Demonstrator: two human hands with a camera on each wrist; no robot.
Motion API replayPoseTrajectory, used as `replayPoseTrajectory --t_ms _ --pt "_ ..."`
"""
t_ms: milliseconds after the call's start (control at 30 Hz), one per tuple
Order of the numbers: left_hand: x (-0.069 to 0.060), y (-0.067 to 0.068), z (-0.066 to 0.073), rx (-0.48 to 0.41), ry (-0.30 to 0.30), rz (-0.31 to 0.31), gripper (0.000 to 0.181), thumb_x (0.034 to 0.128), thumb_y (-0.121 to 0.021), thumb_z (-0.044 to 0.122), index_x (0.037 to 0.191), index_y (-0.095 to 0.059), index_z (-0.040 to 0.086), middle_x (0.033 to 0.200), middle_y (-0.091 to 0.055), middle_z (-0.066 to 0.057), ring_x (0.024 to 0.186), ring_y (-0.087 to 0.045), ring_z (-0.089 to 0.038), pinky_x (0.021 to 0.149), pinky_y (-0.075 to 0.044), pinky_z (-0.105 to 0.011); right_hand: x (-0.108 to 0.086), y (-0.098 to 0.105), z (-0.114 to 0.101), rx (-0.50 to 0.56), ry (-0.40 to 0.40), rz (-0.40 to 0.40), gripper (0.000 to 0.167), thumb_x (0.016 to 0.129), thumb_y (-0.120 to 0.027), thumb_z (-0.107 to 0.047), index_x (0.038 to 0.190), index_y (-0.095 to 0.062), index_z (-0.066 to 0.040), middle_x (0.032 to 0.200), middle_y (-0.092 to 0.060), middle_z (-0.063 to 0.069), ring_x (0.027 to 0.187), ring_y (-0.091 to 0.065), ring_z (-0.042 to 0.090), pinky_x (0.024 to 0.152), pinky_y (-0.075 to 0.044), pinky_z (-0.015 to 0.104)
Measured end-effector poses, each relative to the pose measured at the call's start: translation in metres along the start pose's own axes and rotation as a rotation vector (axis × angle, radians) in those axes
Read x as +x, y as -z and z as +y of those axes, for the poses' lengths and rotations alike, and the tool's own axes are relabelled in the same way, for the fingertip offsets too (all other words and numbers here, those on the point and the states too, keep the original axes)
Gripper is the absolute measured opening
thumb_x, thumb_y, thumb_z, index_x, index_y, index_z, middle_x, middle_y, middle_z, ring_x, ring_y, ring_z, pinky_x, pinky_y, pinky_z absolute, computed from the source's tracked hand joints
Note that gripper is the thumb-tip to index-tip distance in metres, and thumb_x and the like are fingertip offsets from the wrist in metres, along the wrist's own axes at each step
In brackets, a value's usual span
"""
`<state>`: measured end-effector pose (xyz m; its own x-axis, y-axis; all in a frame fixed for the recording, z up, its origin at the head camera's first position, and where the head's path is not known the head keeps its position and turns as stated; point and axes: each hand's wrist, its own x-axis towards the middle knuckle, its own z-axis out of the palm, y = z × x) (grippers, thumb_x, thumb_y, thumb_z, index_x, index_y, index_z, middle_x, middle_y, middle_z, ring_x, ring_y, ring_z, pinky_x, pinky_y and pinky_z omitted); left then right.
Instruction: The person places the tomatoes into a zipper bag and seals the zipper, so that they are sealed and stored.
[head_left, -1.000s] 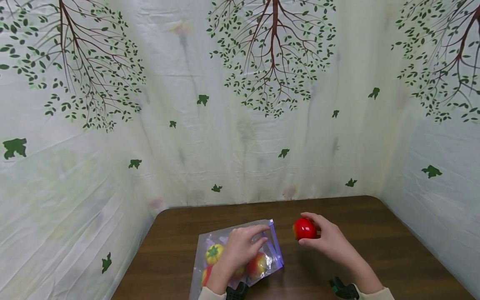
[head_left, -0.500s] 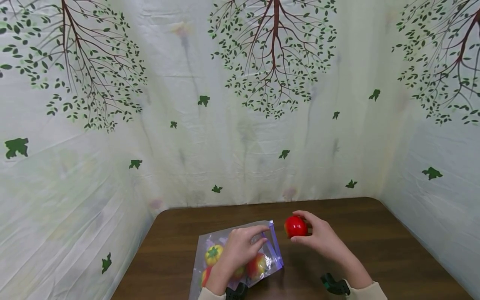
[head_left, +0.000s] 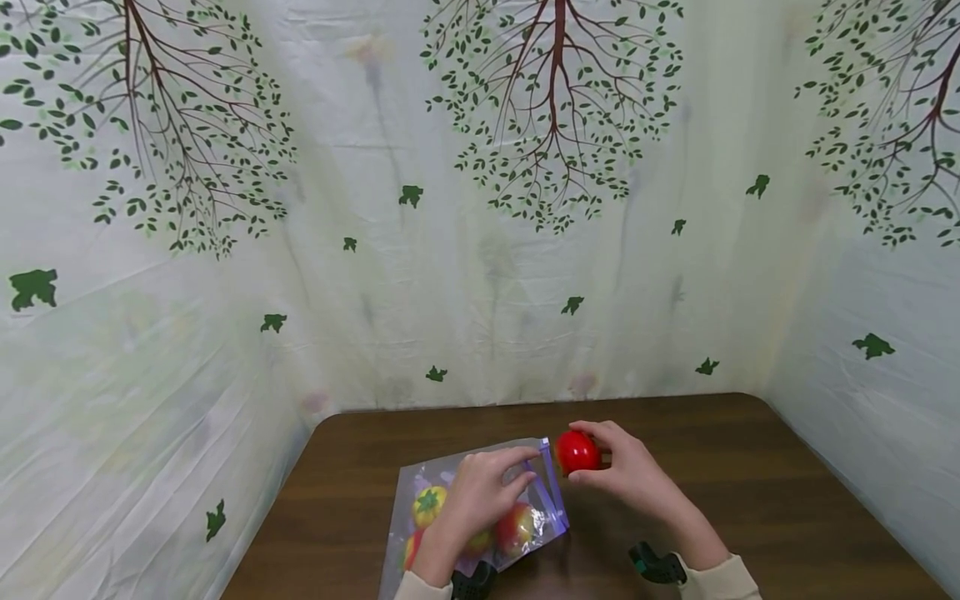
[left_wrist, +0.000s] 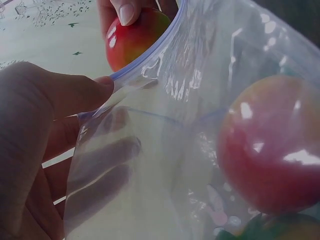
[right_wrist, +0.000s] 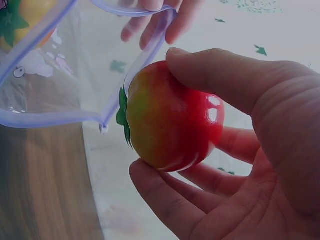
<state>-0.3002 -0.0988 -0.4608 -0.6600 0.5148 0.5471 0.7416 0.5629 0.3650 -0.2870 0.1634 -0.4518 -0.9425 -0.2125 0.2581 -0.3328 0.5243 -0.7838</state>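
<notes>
My right hand [head_left: 633, 471] holds a red tomato [head_left: 577, 452] between thumb and fingers. In the right wrist view its green leafy top faces the mouth of a clear zip bag [right_wrist: 50, 118]. My left hand [head_left: 480, 496] pinches the bag's lavender rim near one corner; in the left wrist view, the thumb lies at the rim and the other fingers show through the film. The mouth stands open, with the tomato [left_wrist: 135, 40] just outside it. Through the plastic I see a red-and-yellow round fruit [head_left: 516, 531] and a yellow one with a green top [head_left: 429, 506].
The bag lies on a brown wooden table [head_left: 720, 467]. Behind and beside the table hangs a pale cloth [head_left: 495, 333] printed with trees and leaves. More red fruit [head_left: 412, 548] shows in the bag, partly hidden by my left forearm.
My right hand has moved left with the tomato, from well right of the bag to right beside its mouth. The left hand and the bag have stayed in place.
</notes>
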Motion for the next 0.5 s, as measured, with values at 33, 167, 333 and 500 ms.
replayPoseTrajectory --t_ms 33,167,333,500 --pt "-0.0001 0.0004 -0.0001 -0.006 0.006 -0.005 0.028 0.0927 -0.075 0.026 0.121 -0.072 0.027 0.114 -0.073 0.01 0.064 -0.052 0.006 0.06 -0.046 -0.014 0.0005 -0.0008 -0.0001 -0.001 0.004 -0.002 0.067 0.078 -0.088 -0.03 0.137 -0.058 -0.024 0.119 -0.06 0.0 0.108 -0.062 0.026 0.08 -0.057 0.033" --pt "-0.0004 0.0023 -0.0001 -0.026 0.023 -0.019 0.028 0.0939 -0.074 0.028 0.122 -0.072 0.026 0.115 -0.073 0.009 0.067 -0.055 0.006 0.065 -0.049 -0.015 0.001 -0.0032 -0.0001 0.015 -0.008 -0.013 0.067 0.078 -0.088 -0.031 0.137 -0.058 -0.025 0.124 -0.06 0.001 0.109 -0.062 0.027 0.079 -0.058 0.031" --pt "0.0 0.0035 0.0004 -0.02 0.021 -0.012 0.028 0.0938 -0.074 0.028 0.122 -0.073 0.026 0.115 -0.073 0.011 0.062 -0.051 0.006 0.062 -0.047 -0.014 0.0013 -0.0045 -0.0002 0.076 -0.035 -0.04 0.066 0.078 -0.088 -0.03 0.136 -0.058 -0.023 0.13 -0.061 0.004 0.111 -0.061 0.029 0.078 -0.058 0.035" --pt "-0.0007 0.0036 0.0004 -0.013 0.005 0.0 0.028 0.0933 -0.075 0.027 0.121 -0.072 0.027 0.114 -0.072 0.013 0.064 -0.053 0.006 0.062 -0.048 -0.015 0.001 -0.0053 0.0008 0.102 -0.046 -0.061 0.064 0.078 -0.088 -0.028 0.134 -0.059 -0.019 0.128 -0.063 0.005 0.111 -0.061 0.031 0.078 -0.058 0.038"
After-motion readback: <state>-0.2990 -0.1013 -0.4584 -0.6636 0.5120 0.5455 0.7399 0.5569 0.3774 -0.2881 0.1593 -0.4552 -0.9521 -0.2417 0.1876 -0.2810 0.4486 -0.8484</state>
